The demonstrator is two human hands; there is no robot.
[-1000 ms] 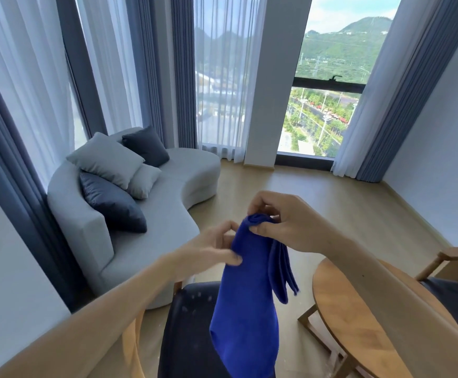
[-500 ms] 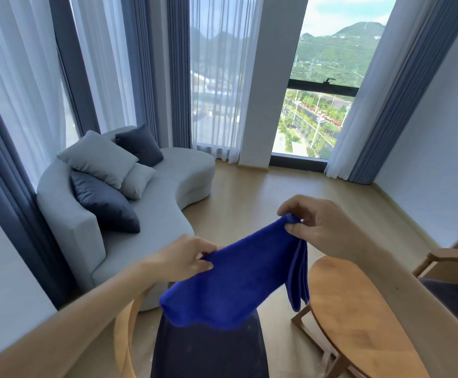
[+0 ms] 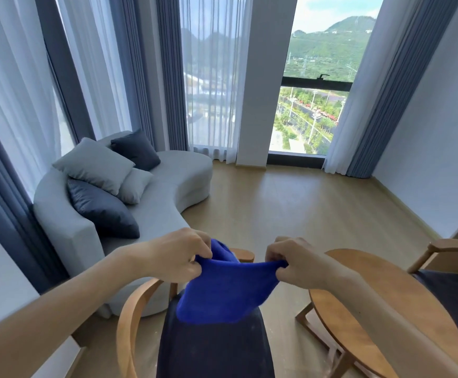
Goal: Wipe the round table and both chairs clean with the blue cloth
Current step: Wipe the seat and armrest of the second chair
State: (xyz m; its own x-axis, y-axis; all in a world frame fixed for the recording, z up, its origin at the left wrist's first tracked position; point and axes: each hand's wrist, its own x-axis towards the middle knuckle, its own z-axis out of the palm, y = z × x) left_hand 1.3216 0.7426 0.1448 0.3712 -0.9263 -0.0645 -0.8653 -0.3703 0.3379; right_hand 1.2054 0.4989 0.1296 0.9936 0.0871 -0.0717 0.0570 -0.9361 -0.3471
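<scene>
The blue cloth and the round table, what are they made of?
The blue cloth looks like soft, fuzzy fabric, maybe microfibre: it sags and folds between the left hand and the right hand, and its surface is matte. The round table looks like wood with a smooth, light-brown finish; faint grain lines show, though it could be veneer.

Readable text: we find none anywhere in the view.
Plain blue cloth [image 3: 226, 290]: we see no label, tag or brand on it.
Round wooden table [image 3: 364, 298]: we make out no print, number or sticker on its top.
Window scene: the road and buildings outside are too small and hazy for us to read any sign.
</scene>
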